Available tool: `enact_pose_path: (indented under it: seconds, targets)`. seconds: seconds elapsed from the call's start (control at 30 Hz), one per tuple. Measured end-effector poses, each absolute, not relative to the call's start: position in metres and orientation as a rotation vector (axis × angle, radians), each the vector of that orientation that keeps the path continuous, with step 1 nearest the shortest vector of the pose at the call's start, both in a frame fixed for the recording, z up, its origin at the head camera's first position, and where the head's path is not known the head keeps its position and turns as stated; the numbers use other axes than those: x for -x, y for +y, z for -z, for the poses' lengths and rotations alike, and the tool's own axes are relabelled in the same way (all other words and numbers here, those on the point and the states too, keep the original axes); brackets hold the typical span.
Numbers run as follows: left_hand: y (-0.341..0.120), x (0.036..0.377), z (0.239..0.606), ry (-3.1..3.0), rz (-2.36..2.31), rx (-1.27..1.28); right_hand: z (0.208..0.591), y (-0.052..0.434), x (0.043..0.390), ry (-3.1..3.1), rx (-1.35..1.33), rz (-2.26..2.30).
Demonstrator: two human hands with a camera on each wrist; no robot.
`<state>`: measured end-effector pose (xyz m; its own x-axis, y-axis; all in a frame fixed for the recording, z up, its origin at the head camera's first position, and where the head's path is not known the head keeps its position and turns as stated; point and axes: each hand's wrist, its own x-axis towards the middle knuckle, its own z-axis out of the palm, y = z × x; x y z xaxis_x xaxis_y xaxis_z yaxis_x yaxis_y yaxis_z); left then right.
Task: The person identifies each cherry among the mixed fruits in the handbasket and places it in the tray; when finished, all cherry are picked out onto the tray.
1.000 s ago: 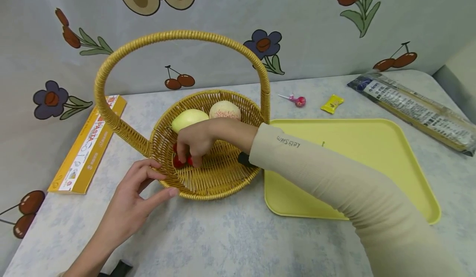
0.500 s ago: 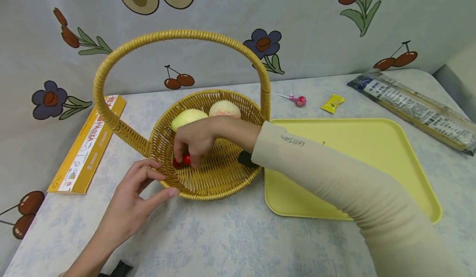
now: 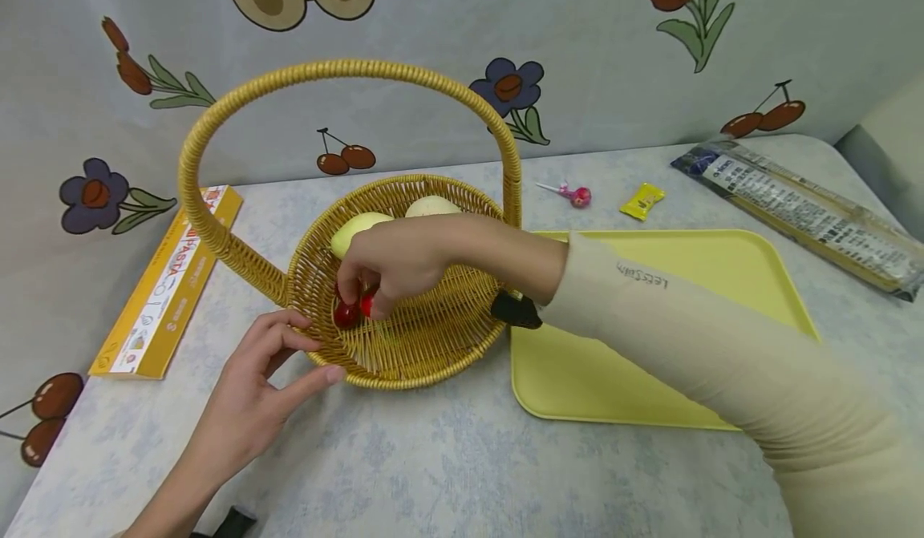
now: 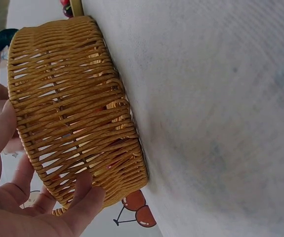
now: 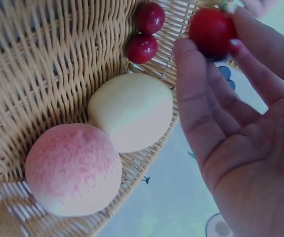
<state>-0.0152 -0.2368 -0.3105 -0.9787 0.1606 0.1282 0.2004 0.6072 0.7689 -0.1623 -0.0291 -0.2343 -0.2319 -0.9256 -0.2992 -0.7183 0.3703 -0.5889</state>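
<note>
Shifted rightward since the earlier frame, the right forearm brings the right hand [image 3: 397, 261], which pinches a small round red fruit with a green stem [image 5: 212, 33], no long axis evident, inside the left part of the round yellow woven basket [image 3: 411, 380]. Left hand [image 3: 253, 394], near and left of the fruit, grips the basket's rim.

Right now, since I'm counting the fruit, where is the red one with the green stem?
In the right wrist view, the red fruit is at upper right, gripped by the right hand, right of two smaller dark red fruits.
</note>
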Motion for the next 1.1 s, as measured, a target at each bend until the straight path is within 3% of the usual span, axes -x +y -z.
enact_pose_path:
  seconds: [0.27,0.67,1.1]
  targets:
    - [-0.236,0.016,0.31,-2.775,1.33,0.309,0.235,0.012,0.15,2.13,1.443,0.623]
    - [-0.232,0.018,0.31,-2.774,1.341,0.318,0.249,0.103,0.117,2.226,1.17,0.963]
    - [-0.235,0.014,0.31,-2.773,1.332,0.301,0.275,0.195,0.099,2.429,0.74,0.999]
